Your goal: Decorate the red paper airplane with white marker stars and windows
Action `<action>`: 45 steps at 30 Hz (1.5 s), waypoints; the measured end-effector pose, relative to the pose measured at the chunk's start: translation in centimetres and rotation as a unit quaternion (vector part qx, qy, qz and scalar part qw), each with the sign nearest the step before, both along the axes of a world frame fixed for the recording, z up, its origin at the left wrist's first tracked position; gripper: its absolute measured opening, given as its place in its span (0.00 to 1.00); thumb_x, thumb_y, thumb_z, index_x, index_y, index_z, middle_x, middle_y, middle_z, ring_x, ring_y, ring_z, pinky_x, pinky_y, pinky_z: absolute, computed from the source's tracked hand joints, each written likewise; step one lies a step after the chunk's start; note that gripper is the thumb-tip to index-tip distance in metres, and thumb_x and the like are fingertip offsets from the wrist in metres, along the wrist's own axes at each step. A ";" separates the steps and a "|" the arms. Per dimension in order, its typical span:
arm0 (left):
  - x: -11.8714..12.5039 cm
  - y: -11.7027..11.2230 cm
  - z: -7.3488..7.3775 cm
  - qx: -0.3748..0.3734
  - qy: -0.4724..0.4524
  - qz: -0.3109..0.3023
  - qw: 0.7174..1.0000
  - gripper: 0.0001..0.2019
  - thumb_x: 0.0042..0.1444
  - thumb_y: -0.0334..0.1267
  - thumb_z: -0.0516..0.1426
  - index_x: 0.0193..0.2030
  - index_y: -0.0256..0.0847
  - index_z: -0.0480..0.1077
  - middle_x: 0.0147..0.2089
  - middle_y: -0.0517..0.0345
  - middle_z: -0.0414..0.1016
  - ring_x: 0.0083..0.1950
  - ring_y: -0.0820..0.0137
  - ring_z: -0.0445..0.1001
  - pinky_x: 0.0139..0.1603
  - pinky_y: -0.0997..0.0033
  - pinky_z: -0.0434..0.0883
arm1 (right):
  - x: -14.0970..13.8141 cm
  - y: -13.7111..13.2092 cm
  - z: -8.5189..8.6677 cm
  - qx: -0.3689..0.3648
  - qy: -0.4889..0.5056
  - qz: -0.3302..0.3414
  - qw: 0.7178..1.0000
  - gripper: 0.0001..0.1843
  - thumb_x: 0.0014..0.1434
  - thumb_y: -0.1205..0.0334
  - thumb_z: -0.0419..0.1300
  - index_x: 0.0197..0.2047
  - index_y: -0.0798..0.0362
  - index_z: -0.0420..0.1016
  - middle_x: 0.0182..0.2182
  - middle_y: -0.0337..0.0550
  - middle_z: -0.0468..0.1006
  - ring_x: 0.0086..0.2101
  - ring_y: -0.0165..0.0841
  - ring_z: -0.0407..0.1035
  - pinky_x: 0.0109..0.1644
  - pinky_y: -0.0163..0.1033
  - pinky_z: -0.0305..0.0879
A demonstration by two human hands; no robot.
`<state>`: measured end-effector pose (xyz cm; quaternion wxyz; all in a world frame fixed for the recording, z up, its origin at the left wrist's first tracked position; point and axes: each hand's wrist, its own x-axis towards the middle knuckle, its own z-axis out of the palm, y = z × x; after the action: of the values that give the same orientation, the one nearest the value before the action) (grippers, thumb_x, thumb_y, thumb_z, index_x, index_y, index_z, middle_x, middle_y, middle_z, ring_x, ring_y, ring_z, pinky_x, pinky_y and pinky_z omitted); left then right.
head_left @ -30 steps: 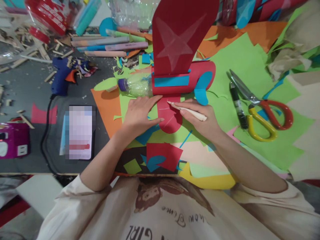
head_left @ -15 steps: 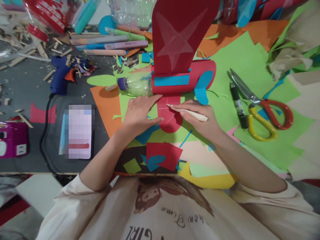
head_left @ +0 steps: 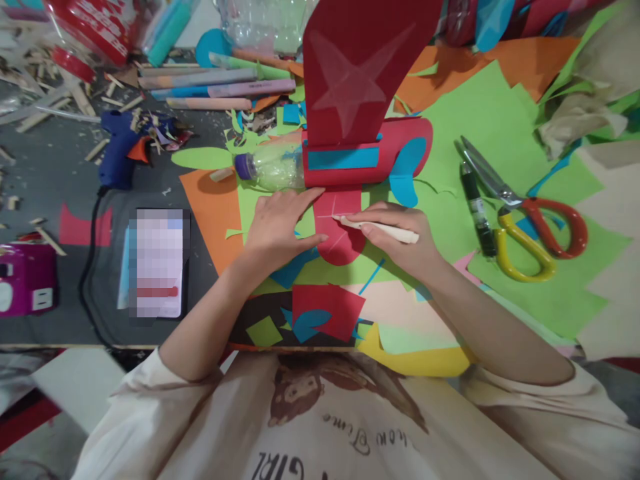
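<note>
My right hand [head_left: 403,237] grips a white marker [head_left: 387,231], its tip resting on a red paper flap [head_left: 340,248] with a rounded end. Pale lines show on that flap. Fingers spread, my left hand [head_left: 287,223] lies flat at the flap's left edge with nothing in its grasp. The flap lies just below a clear plastic bottle [head_left: 277,167] with a purple cap, wrapped in red paper [head_left: 345,177] with blue pieces on it. A second red flap [head_left: 345,67], bearing a whitish star, rises from the far side of the wrapped bottle.
Scissors [head_left: 525,207] with red and yellow handles lie on green paper at the right, beside a black pen [head_left: 477,210]. Leftward are a phone [head_left: 159,267], a blue glue gun [head_left: 120,147] with its cord and several markers [head_left: 215,90]. Paper scraps cover the table's near edge.
The marker tip has moved slightly down on the red flap, and a pale vertical line now meets the horizontal one. My left hand has stayed in place.
</note>
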<state>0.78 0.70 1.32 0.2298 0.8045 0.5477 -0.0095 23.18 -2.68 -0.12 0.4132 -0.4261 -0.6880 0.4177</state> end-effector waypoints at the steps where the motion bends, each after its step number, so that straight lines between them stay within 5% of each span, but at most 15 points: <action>1: 0.0 0.0 0.0 -0.001 0.001 0.001 1.000 0.34 0.58 0.49 0.64 0.70 0.46 0.64 0.50 0.52 0.75 0.54 0.54 0.71 0.56 0.58 0.62 | -0.1 0.0 0.0 0.001 0.005 0.000 1.000 0.10 0.67 0.59 0.62 0.45 0.41 0.86 0.39 0.40 0.87 0.38 0.35 0.80 0.42 0.42 0.77; 8: -0.3 0.0 -0.3 0.010 -0.009 -0.010 1.000 0.34 0.58 0.50 0.63 0.70 0.47 0.63 0.50 0.52 0.75 0.54 0.54 0.71 0.56 0.59 0.62 | -0.4 -0.3 0.1 -0.007 0.013 -0.003 1.000 0.11 0.66 0.58 0.61 0.42 0.48 0.86 0.37 0.43 0.87 0.37 0.34 0.80 0.40 0.39 0.77; 24: -0.3 0.0 -0.1 0.010 -0.020 -0.008 1.000 0.34 0.59 0.51 0.62 0.70 0.47 0.63 0.49 0.52 0.76 0.52 0.54 0.71 0.55 0.58 0.62 | -0.1 -0.1 0.3 -0.023 -0.028 0.030 0.999 0.19 0.66 0.45 0.59 0.37 0.48 0.86 0.31 0.44 0.86 0.30 0.33 0.77 0.33 0.38 0.72; 45: -0.2 0.0 -0.1 0.006 -0.014 -0.003 1.000 0.34 0.57 0.48 0.63 0.70 0.47 0.63 0.48 0.51 0.76 0.53 0.53 0.71 0.56 0.57 0.63 | -0.2 -0.1 0.3 0.009 -0.012 0.100 0.995 0.12 0.64 0.59 0.60 0.35 0.48 0.85 0.30 0.42 0.86 0.30 0.32 0.79 0.35 0.35 0.75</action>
<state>0.60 0.68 1.25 0.2330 0.8075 0.5420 0.0044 23.00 -2.73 0.19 0.3643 -0.3563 -0.7359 0.4458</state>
